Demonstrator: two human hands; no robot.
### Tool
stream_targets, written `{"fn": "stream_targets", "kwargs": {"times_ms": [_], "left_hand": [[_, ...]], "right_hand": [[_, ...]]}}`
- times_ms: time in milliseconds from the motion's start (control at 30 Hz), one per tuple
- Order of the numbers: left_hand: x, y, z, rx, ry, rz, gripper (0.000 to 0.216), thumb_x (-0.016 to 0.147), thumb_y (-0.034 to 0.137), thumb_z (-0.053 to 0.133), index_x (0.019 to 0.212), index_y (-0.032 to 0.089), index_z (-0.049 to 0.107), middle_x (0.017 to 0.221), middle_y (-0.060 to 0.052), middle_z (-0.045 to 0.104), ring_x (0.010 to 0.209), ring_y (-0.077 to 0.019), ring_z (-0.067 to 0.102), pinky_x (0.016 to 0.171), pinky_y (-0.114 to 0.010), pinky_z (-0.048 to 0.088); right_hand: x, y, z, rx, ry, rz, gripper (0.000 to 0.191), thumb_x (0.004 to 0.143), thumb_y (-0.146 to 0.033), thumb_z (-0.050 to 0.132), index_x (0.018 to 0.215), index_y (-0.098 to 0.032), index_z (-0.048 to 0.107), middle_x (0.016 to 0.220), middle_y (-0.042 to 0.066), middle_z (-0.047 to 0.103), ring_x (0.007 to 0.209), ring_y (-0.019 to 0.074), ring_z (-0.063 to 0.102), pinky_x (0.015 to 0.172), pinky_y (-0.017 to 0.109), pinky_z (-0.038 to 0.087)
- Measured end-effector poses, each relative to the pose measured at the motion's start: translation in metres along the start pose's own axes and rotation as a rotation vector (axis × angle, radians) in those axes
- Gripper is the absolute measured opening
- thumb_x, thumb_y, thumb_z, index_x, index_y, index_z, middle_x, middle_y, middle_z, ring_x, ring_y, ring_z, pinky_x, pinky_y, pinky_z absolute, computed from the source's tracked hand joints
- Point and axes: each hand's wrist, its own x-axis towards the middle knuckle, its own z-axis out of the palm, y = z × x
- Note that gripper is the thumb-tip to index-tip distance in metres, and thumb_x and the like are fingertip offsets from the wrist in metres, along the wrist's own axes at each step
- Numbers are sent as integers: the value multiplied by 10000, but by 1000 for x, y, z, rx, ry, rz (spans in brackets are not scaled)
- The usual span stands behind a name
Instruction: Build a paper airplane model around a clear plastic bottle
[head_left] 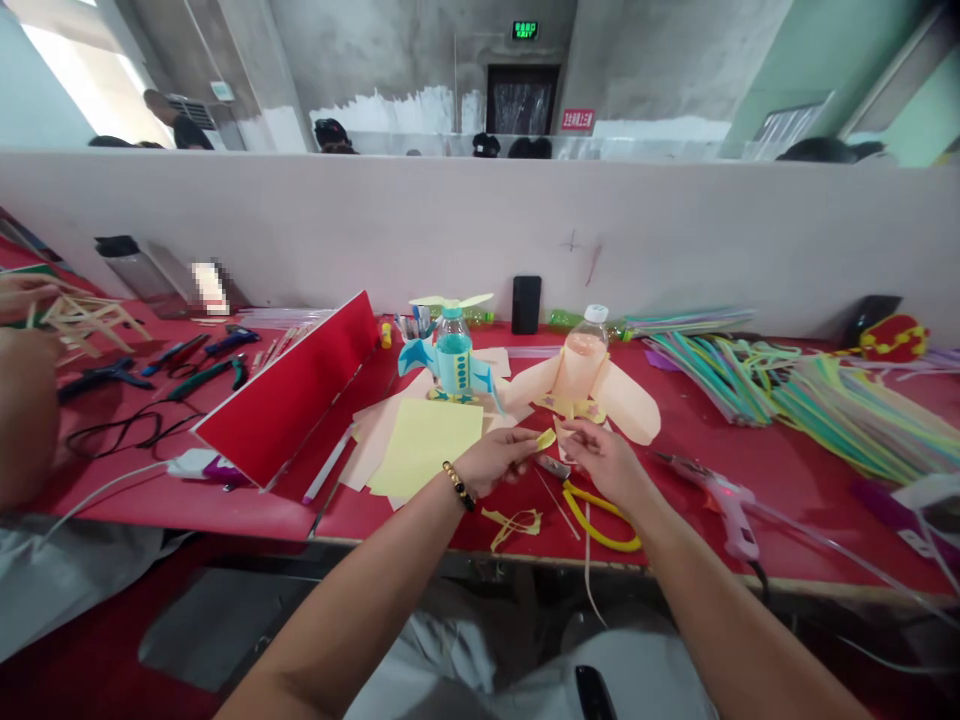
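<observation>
Between the fingertips of my left hand [501, 460] is a small yellow paper piece [546, 439]. My right hand [604, 458] is closed close beside it, its fingertips by a small pale peach paper piece [559, 440]; whether they grip it is unclear. Yellow-handled scissors [600, 518] lie beneath my hands. Behind them stands a bottle wrapped in peach paper [581, 365], with wide paper wings and a star-marked base. To its left is a blue-decorated bottle model [453, 365] with a propeller top. Yellow paper sheets [427, 445] and paper scraps [513, 528] lie near my left hand.
A pink glue gun [735, 510] lies on the right with its cord trailing. Bundles of coloured strips [750, 385] fill the right back. At left stands a red board [292, 400], with pliers [210, 378] and a neighbour's arm [26, 430] beyond. A black phone [526, 305] leans on the partition.
</observation>
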Motion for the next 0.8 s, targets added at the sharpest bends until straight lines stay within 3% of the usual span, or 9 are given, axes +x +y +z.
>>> {"fn": "stream_targets", "kwargs": {"times_ms": [233, 367, 533, 667, 800], "left_hand": [[4, -7, -9, -2, -15, 8, 410, 734, 516, 646, 825, 117, 622, 743, -38, 657, 419, -16, 363, 353, -148, 193], [5, -7, -10, -4, 44, 19, 431, 743, 516, 630, 927, 127, 597, 815, -69, 688, 448, -51, 499, 349, -151, 319], [8, -9, -10, 51, 106, 66, 390, 741, 501, 627, 849, 132, 566, 750, -33, 643, 479, -76, 574, 396, -164, 443], [10, -11, -10, 116, 141, 116, 354, 755, 495, 619, 735, 156, 518, 576, 46, 505, 478, -87, 587, 395, -148, 437], [9, -8, -9, 117, 166, 106, 365, 755, 513, 618, 775, 160, 529, 621, 36, 539, 485, -94, 603, 397, -163, 453]], "right_hand": [[24, 1, 17, 283, -131, 90, 275, 676, -326, 680, 883, -158, 615, 662, -26, 587, 506, 95, 508, 514, 255, 432], [29, 2, 16, 379, -167, 133, 325, 641, -235, 686, 947, -156, 609, 691, -18, 621, 534, 104, 563, 536, 255, 461], [32, 8, 17, 468, -230, 169, 286, 653, -198, 692, 932, -146, 654, 710, 4, 663, 528, 92, 563, 529, 230, 441], [31, 16, 18, 482, -263, 224, 166, 711, -261, 696, 838, -160, 659, 575, -15, 625, 480, 90, 535, 477, 210, 407], [31, 19, 18, 517, -193, 243, 213, 732, -362, 714, 749, -166, 632, 521, -22, 601, 447, 91, 531, 443, 199, 386]]}}
